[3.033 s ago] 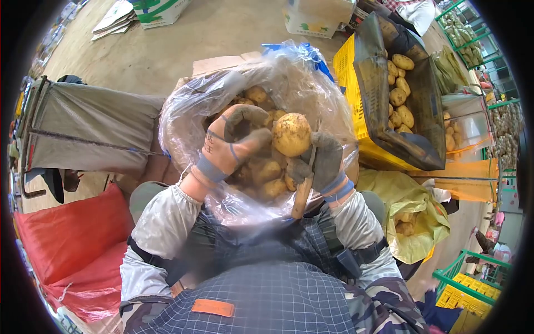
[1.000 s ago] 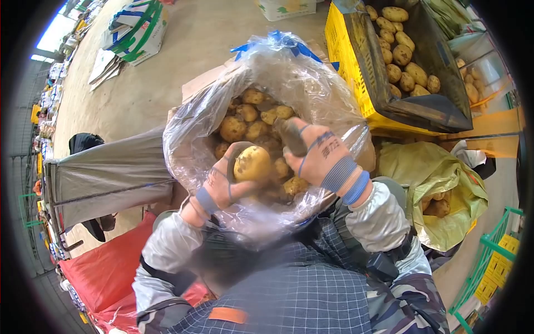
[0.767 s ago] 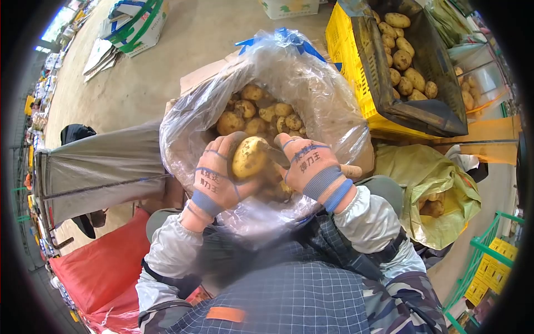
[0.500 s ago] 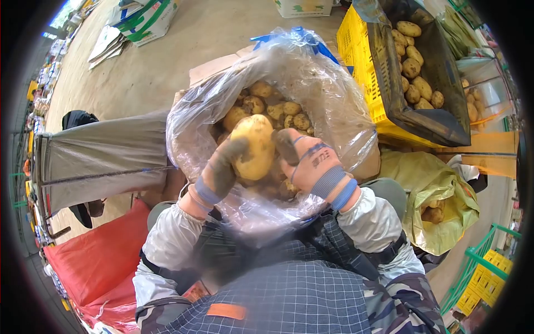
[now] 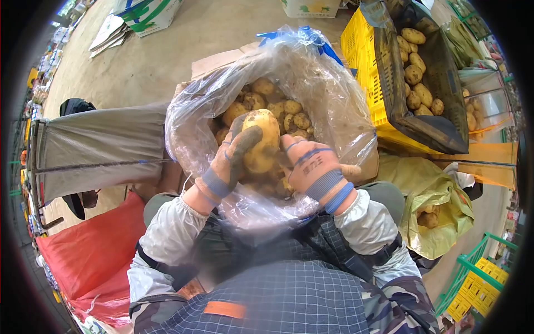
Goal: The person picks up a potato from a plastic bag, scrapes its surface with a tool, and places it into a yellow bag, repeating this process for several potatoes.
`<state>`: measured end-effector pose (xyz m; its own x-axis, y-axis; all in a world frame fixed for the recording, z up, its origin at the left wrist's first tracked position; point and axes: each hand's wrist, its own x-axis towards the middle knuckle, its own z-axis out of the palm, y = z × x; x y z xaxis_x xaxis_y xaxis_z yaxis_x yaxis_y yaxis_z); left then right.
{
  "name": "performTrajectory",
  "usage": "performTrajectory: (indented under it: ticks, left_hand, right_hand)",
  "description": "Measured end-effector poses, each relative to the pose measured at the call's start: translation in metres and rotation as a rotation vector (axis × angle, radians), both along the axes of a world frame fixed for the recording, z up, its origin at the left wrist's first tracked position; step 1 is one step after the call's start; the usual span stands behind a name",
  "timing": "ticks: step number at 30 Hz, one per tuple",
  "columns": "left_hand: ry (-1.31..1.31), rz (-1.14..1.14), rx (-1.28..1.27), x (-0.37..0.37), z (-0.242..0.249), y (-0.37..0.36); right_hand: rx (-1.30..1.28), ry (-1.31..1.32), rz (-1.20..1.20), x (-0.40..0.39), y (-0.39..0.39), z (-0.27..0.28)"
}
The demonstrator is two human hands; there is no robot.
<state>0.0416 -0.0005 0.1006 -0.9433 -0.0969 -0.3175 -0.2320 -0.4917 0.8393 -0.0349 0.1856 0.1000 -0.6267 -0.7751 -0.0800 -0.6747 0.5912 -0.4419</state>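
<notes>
A large yellow potato (image 5: pixel 262 146) is held above a box lined with clear plastic (image 5: pixel 347 111). My left hand (image 5: pixel 231 161), in a pink glove with a dark palm, is wrapped round the potato's left side. My right hand (image 5: pixel 311 167), gloved alike, is at the potato's right side with its fingers bent; the fingertips are partly hidden and blurred, so whether they grip it is unclear. Several smaller, soil-marked potatoes (image 5: pixel 293 107) lie in the box below and behind my hands.
A yellow crate (image 5: pixel 360 67) with a dark liner holding potatoes stands at the back right. A green-yellow bag (image 5: pixel 445 195) with potatoes is at the right. Red cloth (image 5: pixel 92 247) lies at the left, below a grey cloth-covered frame (image 5: pixel 100 150). White boxes (image 5: pixel 158 16) stand at the back.
The large potato has tilted and turned, showing more soil marks at its top. My left fingers have shifted up round it. My right hand's fingers have changed pose beside it.
</notes>
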Motion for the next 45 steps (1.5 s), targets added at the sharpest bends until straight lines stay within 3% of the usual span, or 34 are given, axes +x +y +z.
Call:
performTrajectory:
  ticks: [3, 6, 10, 12, 15, 18, 20, 22, 24, 26, 29, 31, 33, 35, 36, 38, 41, 45]
  left_hand:
    - [-0.051, 0.031, -0.039, 0.001, 0.003, 0.0]
    - [-0.089, 0.074, -0.031, -0.001, 0.004, 0.001]
    - [-0.11, 0.098, -0.261, 0.0, 0.0, 0.006]
    - [-0.148, 0.134, -0.143, -0.003, -0.009, 0.003]
    - [-0.197, 0.144, -0.129, -0.005, -0.004, 0.0]
    - [-0.109, 0.151, -0.234, -0.007, -0.009, -0.003]
    - [-0.005, 0.091, -0.251, -0.009, -0.013, -0.008]
    - [0.097, -0.036, -0.194, -0.011, -0.003, -0.009]
    - [0.08, -0.08, -0.125, -0.012, 0.014, -0.008]
    - [0.037, -0.106, -0.211, -0.014, 0.023, -0.011]
    - [-0.033, -0.184, -0.542, -0.017, -0.037, -0.018]
    - [-0.094, -0.392, -0.894, -0.013, -0.092, -0.019]
    - [-0.195, -0.593, -1.26, -0.015, -0.127, -0.003]
    - [-0.206, -0.909, -1.467, -0.029, -0.124, 0.031]
    - [-0.275, -0.942, -1.517, -0.034, -0.131, 0.047]
    - [-0.4, -1.0, -1.615, -0.043, -0.163, 0.076]
    - [-0.68, -0.806, -1.553, -0.047, -0.207, 0.104]
    - [-0.379, -1.001, -1.555, -0.052, -0.235, 0.087]
  right_hand:
    - [0.201, 0.051, 0.096, 0.004, -0.006, 0.009]
    - [-0.072, 0.14, 0.016, 0.001, -0.001, -0.002]
    - [0.179, 0.212, 0.04, 0.003, -0.008, 0.005]
    - [0.404, 0.143, 0.135, 0.01, -0.017, 0.015]
    - [0.083, 0.113, 0.054, -0.001, 0.0, -0.008]
    - [-0.427, -0.25, -0.189, -0.022, 0.004, -0.006]
    - [-0.447, -0.764, -0.351, -0.027, 0.001, 0.006]
    - [-0.622, -1.026, -0.673, -0.013, -0.003, 0.017]
    - [-0.842, -1.287, -0.629, -0.032, 0.01, 0.019]
    - [-1.012, -1.249, -0.634, -0.063, 0.031, 0.022]
    - [-1.432, -0.932, -0.679, -0.119, 0.074, 0.03]
    - [-1.639, -1.454, -0.378, -0.151, 0.115, 0.027]
    - [-1.648, -1.282, -0.565, -0.151, 0.119, 0.024]
    - [-1.569, -0.979, -0.774, -0.124, 0.087, 0.039]
    - [-1.529, -0.868, -0.867, -0.109, 0.072, 0.049]
    - [-1.311, -0.763, -0.656, -0.108, 0.076, 0.036]
    - [-1.19, -0.794, -0.521, -0.102, 0.079, 0.033]
    - [-1.101, -0.828, -0.627, -0.09, 0.073, 0.055]
